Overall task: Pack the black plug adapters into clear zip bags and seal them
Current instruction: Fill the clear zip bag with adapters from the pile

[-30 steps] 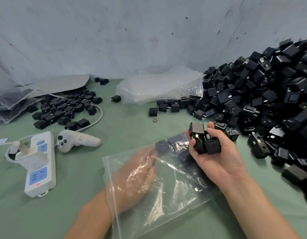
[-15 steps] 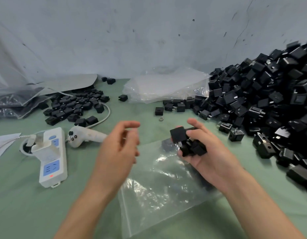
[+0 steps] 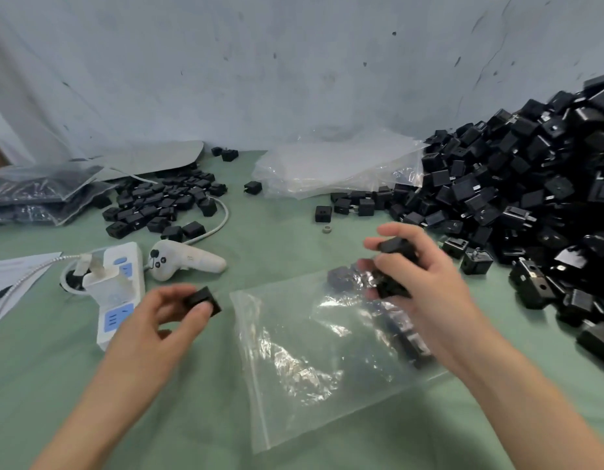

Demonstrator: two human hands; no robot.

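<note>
Head view gives me both bare forearms coming in from the bottom edge and angling toward each other. The left hand (image 3: 158, 327) sits back-up to the camera with its fingers curled, and thumb and fingertips pinch a single adapter (image 3: 203, 300) by its sides. It sits just left of the clear zip bag (image 3: 310, 361); I cannot tell whether it touches the counter (image 3: 280, 242). The right hand (image 3: 426, 290) is over the bag's far right part, fingers wrapped round a cluster of adapters (image 3: 395, 249), forefinger arched across the top one. It is a little blurred, so I cannot count the pieces.

The bag lies flat and crinkled on the green counter between the two hands, a strip running along its left edge. Dark bagged adapters (image 3: 407, 337) show through the plastic by the right wrist.

Farther right, the big adapter pile (image 3: 531, 198) banks up against the grey wall (image 3: 294, 79). Beyond the bag lies a stack of empty bags (image 3: 338, 167). To the left I see a white power strip (image 3: 119, 300) with a charger plugged in, a white controller (image 3: 187, 261) beside it, a smaller adapter heap (image 3: 165, 201) behind those, and filled bags (image 3: 33, 191) at the far left edge.
</note>
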